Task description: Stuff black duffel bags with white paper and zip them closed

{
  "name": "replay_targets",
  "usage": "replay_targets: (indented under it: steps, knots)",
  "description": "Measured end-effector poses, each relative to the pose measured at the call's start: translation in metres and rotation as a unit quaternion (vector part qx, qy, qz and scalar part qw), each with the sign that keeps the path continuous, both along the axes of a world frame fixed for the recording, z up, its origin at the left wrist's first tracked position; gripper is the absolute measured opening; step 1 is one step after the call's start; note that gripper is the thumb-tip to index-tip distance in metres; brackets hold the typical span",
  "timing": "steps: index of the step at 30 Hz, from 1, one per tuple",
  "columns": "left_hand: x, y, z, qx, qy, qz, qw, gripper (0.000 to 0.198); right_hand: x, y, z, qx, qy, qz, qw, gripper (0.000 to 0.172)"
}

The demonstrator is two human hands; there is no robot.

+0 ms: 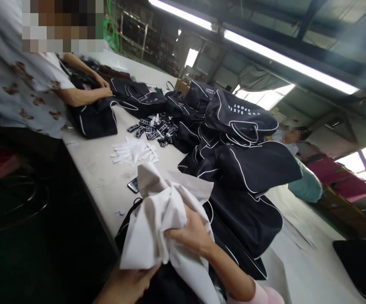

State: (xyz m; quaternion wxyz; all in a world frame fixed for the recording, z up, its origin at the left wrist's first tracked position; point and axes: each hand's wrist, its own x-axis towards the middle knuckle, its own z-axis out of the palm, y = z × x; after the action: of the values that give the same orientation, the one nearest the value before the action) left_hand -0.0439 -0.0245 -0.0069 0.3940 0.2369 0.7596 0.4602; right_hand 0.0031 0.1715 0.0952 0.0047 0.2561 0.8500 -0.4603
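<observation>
Both my hands grip a crumpled white cloth bag at the near edge of the table. My left hand pinches its lower edge from below. My right hand clutches the bunched fabric from the right. Under the cloth lies a black bag with white piping, partly hidden by it.
A heap of black bags fills the white table to the right. Loose white tags, black printed straps and a phone lie ahead. A co-worker's hands handle a black bag at the far left. Another person sits behind the heap.
</observation>
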Motion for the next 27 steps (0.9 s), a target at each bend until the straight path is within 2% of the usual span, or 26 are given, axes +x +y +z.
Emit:
replay_targets:
  steps: [2,3,4,5,6,8,10,11,15,18,20,22,24,27]
  knots:
    - [-0.025,0.004,0.017,0.023,0.163,0.075,0.984,0.037,0.021,0.018,-0.006,-0.02,0.021,-0.1,0.995,0.03]
    - [-0.038,0.01,0.024,0.051,0.24,0.103,0.964,0.034,0.033,0.027,-0.009,-0.026,0.022,-0.147,0.989,0.021]
    - [-0.048,0.018,0.031,0.086,0.293,0.099,0.947,0.032,0.046,0.036,-0.012,-0.032,0.025,-0.183,0.982,0.019]
    - [-0.058,0.028,0.037,0.113,0.32,0.067,0.938,0.031,0.058,0.043,-0.015,-0.04,0.037,-0.207,0.977,0.02]
    - [-0.066,0.04,0.042,0.125,0.327,0.006,0.937,0.03,0.069,0.048,-0.017,-0.048,0.054,-0.226,0.972,0.021]
    - [-0.08,0.062,0.048,0.091,0.306,-0.13,0.939,0.027,0.083,0.055,-0.021,-0.055,0.078,-0.246,0.965,0.021]
    - [-0.095,0.079,0.05,0.037,0.272,-0.224,0.935,0.014,0.09,0.058,-0.022,-0.054,0.081,-0.252,0.963,0.018]
    - [-0.102,0.084,0.051,0.018,0.257,-0.25,0.934,0.014,0.091,0.058,-0.023,-0.057,0.079,-0.254,0.962,0.016]
    - [-0.125,0.087,0.053,-0.042,0.226,-0.312,0.922,0.041,0.088,0.057,-0.02,-0.083,0.091,-0.259,0.958,0.02]
    - [-0.122,0.076,0.057,-0.054,0.197,-0.387,0.899,0.048,0.088,0.06,-0.019,-0.096,0.096,-0.255,0.957,0.023]
    - [-0.111,0.063,0.059,-0.034,0.222,-0.414,0.882,0.055,0.091,0.066,-0.019,-0.102,0.108,-0.252,0.956,0.022]
    - [-0.097,0.046,0.057,-0.011,0.307,-0.371,0.876,0.048,0.096,0.074,-0.022,-0.1,0.109,-0.239,0.96,0.02]
    - [-0.084,0.03,0.048,0.038,0.385,-0.282,0.878,0.027,0.102,0.08,-0.024,-0.074,0.093,-0.229,0.966,0.024]
    - [-0.068,0.019,0.029,0.166,0.365,-0.111,0.909,0.004,0.105,0.073,-0.022,-0.012,0.051,-0.215,0.975,0.038]
